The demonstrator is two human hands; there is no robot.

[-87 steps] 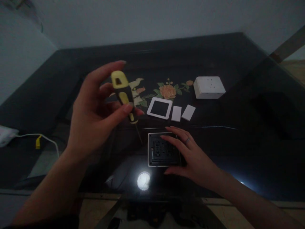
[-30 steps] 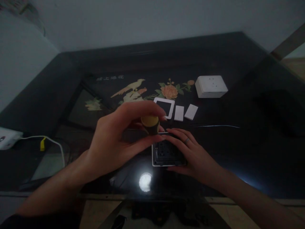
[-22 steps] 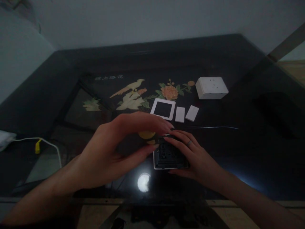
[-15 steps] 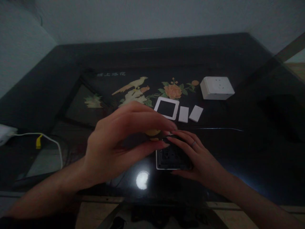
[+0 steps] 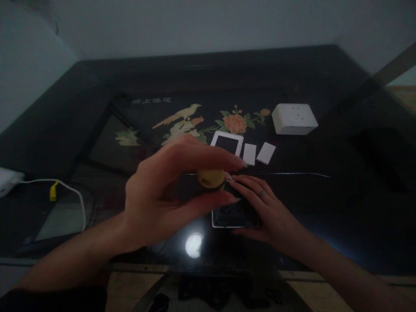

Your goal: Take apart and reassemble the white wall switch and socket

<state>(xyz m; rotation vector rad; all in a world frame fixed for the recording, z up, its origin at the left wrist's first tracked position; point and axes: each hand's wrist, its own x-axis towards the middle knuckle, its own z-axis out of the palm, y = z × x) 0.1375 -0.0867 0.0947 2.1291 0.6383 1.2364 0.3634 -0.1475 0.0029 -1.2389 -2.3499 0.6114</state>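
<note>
My left hand [image 5: 162, 197] has its thumb and index finger around the yellow, rounded handle end of a screwdriver [image 5: 210, 177]. A bit of thin metal shaft seems to show towards my right fingers; the tip is hidden. Below lies a wall switch [image 5: 235, 220], a square black piece with a white rim. My right hand [image 5: 263, 206], with a ring on one finger, grips this switch from its right side, its fingers bent over the upper edge and thumb along the lower one. Beyond my hands lie a white square frame [image 5: 241, 145] and two small white plates [image 5: 249, 154].
A white socket box [image 5: 295, 119] stands on the glossy black table [image 5: 325, 208] at the right. To the left, a white cable [image 5: 76, 197] with a yellow tag [image 5: 53, 191] runs from a white block [image 5: 9, 182]. Bird and flower decoration covers part of the tabletop.
My left hand has shifted slightly right, and its index finger has lifted from the thumb, so more of the yellow handle shows. My right hand stays on the switch.
</note>
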